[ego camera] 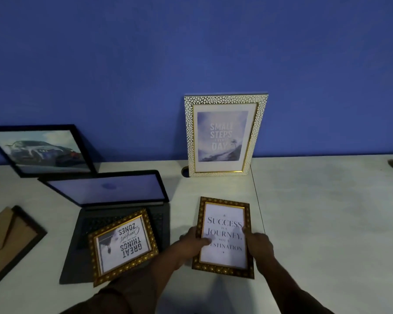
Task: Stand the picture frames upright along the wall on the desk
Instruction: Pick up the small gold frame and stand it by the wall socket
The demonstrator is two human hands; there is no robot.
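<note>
In front of the white pebble-patterned frame (224,134) leaning upright on the blue wall (191,53), my left hand (192,242) and right hand (259,244) grip both long edges of the ornate gold "Success" frame (224,236) over the white bench (327,211). Left of it, another gold frame (123,245) lies on the dark laptop (114,214).

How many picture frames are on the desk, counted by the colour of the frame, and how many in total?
Gold ornate frames: 2, the Success frame held by left hand and right hand, and the Great Things frame
Black or dark frames: 2, the car frame and the face-down frame
White pebbled frame: 1
Total: 5
</note>
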